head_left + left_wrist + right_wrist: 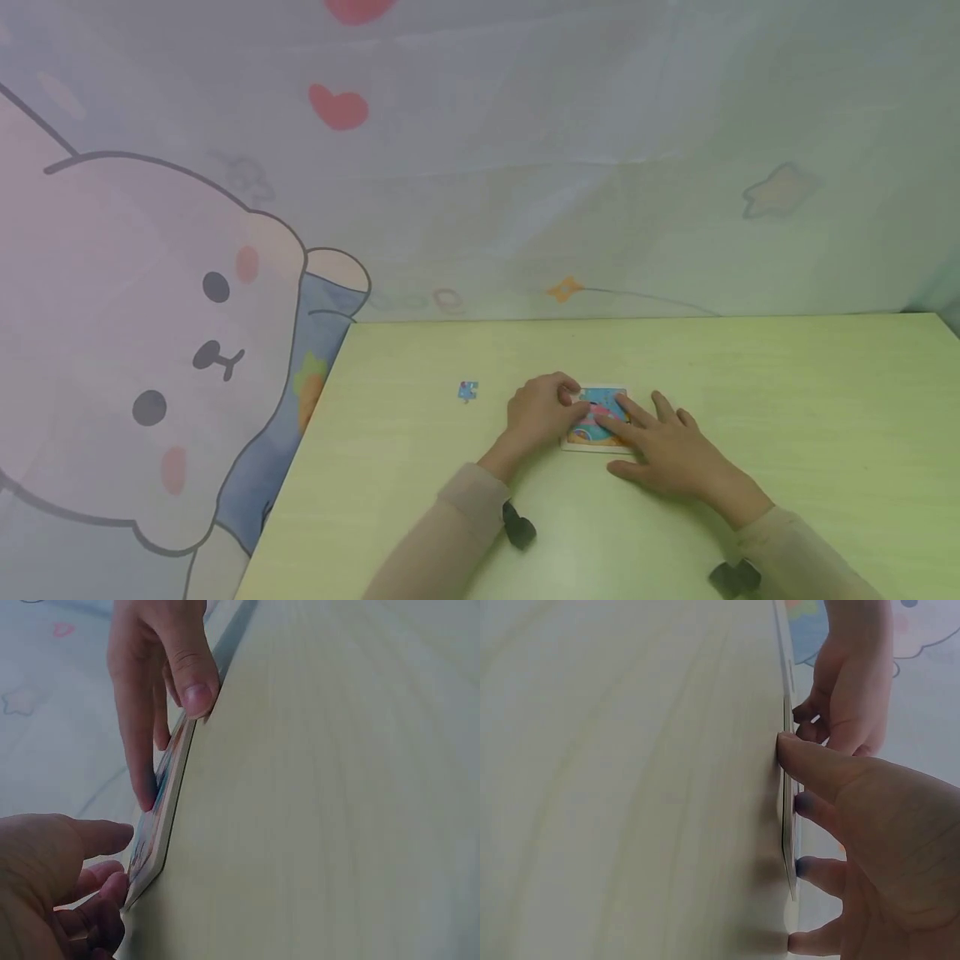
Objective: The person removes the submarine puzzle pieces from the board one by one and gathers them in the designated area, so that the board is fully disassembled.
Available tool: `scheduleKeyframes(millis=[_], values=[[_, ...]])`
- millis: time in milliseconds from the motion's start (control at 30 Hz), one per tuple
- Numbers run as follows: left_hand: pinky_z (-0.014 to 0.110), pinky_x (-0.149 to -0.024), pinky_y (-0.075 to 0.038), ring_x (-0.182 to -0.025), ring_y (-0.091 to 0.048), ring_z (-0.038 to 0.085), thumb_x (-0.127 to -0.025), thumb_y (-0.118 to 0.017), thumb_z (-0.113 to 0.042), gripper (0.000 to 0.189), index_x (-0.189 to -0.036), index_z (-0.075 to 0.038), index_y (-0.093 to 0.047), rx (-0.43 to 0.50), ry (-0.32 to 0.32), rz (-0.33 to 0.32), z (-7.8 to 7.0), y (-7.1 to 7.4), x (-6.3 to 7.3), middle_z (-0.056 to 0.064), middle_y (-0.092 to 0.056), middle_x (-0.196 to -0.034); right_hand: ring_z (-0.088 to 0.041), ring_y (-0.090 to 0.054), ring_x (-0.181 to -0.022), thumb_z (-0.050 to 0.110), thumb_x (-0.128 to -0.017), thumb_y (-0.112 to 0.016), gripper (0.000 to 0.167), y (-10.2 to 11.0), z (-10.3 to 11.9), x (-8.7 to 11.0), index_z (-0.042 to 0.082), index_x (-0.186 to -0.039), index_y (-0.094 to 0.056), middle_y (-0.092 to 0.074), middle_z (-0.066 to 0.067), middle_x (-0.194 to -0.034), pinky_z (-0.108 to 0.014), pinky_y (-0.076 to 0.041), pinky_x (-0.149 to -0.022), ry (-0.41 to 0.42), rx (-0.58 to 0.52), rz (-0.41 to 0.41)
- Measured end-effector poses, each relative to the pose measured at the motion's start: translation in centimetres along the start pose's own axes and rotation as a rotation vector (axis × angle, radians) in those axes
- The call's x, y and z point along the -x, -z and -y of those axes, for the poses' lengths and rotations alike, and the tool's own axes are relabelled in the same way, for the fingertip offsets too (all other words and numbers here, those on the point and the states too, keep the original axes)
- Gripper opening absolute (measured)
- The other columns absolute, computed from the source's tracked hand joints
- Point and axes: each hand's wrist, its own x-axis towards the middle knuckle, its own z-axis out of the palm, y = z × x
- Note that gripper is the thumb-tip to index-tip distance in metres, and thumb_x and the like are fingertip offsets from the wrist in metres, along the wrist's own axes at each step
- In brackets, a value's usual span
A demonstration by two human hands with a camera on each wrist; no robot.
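Observation:
A small square jigsaw puzzle (pixel 600 439) with a blue and pink picture and a pale border lies flat on the table. My left hand (pixel 542 410) is at its left edge, the thumb reaching over the picture and the other fingers curled against the edge; the left wrist view shows this hand (pixel 56 877) at the board's near corner. From the right, my right hand (pixel 675 454) rests straight, spread fingertips on the picture. Its thumb (pixel 817 761) lies by the front edge in the right wrist view. The hands cover part of the picture.
A loose blue jigsaw piece (pixel 467 391) lies on the pale yellow table (pixel 810 400), left of the puzzle. Behind the table hangs a cloth (pixel 525 167) printed with hearts, stars and a large cartoon bear. Dark straps show at both sleeves.

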Motion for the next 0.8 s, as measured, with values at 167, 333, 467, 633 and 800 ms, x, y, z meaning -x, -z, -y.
scheduleKeyframes(millis=[167, 333, 467, 633, 800], values=[[0.026, -0.063, -0.045, -0.068, -0.056, 0.005, -0.091, -0.079, -0.046, 0.034, -0.111, -0.018, -0.076, -0.057, 0.008, -0.025, -0.5, -0.6, -0.3, -0.014, -0.06, -0.082, -0.066, -0.029, -0.139, 0.057, -0.099, -0.063, 0.068, 0.1, 0.1, 0.1, 0.024, -0.157, -0.049, -0.038, -0.018, -0.162, -0.081, -0.033, -0.098, 0.0, 0.004, 0.006], [0.025, -0.061, -0.045, -0.066, -0.055, 0.004, -0.09, -0.08, -0.046, 0.033, -0.106, -0.018, -0.077, -0.089, 0.019, -0.05, -0.8, -0.9, -0.4, -0.015, -0.06, -0.08, -0.066, -0.03, -0.139, 0.057, -0.099, -0.062, 0.068, 0.2, 0.0, 0.1, 0.024, -0.157, -0.048, -0.038, -0.018, -0.162, -0.081, -0.034, -0.097, 0.001, 0.017, 0.003], [0.026, -0.062, -0.045, -0.066, -0.056, 0.004, -0.09, -0.081, -0.044, 0.031, -0.104, -0.018, -0.077, -0.081, 0.041, -0.054, -1.0, -1.0, -0.4, -0.015, -0.061, -0.08, -0.066, -0.031, -0.139, 0.058, -0.099, -0.062, 0.068, 0.2, 0.0, 0.1, 0.024, -0.157, -0.049, -0.038, -0.018, -0.162, -0.08, -0.034, -0.097, 0.002, 0.019, 0.0], [0.027, -0.063, -0.047, -0.068, -0.058, 0.004, -0.09, -0.082, -0.043, 0.03, -0.104, -0.018, -0.077, -0.076, 0.057, -0.064, -1.1, -1.1, -0.4, -0.014, -0.064, -0.081, -0.066, -0.031, -0.139, 0.057, -0.099, -0.063, 0.068, 0.2, 0.0, 0.0, 0.024, -0.157, -0.049, -0.039, -0.018, -0.162, -0.08, -0.035, -0.097, 0.006, 0.018, -0.002], [0.027, -0.064, -0.047, -0.07, -0.06, 0.004, -0.089, -0.082, -0.043, 0.029, -0.104, -0.019, -0.077, -0.077, 0.057, -0.086, -1.2, -1.3, -0.3, -0.014, -0.067, -0.083, -0.065, -0.031, -0.139, 0.056, -0.099, -0.064, 0.068, 0.3, 0.0, 0.0, 0.023, -0.157, -0.049, -0.038, -0.018, -0.162, -0.079, -0.035, -0.097, 0.006, 0.021, -0.005]])
